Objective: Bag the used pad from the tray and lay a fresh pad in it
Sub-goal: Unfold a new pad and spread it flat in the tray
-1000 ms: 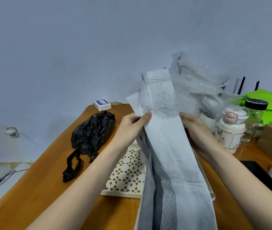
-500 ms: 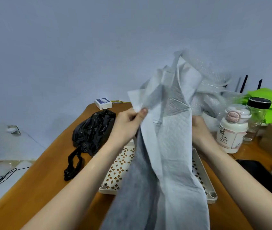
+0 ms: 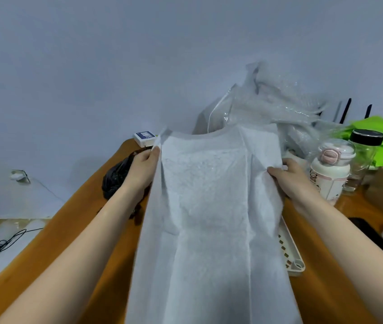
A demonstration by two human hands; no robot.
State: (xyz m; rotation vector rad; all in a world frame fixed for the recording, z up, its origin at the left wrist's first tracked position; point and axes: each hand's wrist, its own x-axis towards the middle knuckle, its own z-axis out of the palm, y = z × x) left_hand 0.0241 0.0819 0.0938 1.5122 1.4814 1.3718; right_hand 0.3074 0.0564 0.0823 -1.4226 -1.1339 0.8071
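A: Fresh pad (image 3: 211, 218) hangs spread between your hands. Left hand (image 3: 142, 170) pinches its upper left edge, right hand (image 3: 288, 176) grips the upper right edge.

B: The tray (image 3: 291, 256)?

A: Below your right fingers, mostly hidden behind the pad; only its right rim shows. The tied black bag (image 3: 115, 178) sits just behind your left fingers.

B: Advice?

A: Keep both pinches level and the sheet taut, lower the free end onto the near rim first, then walk your fingers toward the far corners.

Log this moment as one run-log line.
step: spread fresh pad | left hand: grips pad left edge | right hand: grips right edge | pad: open, held above tray | black bag: on table
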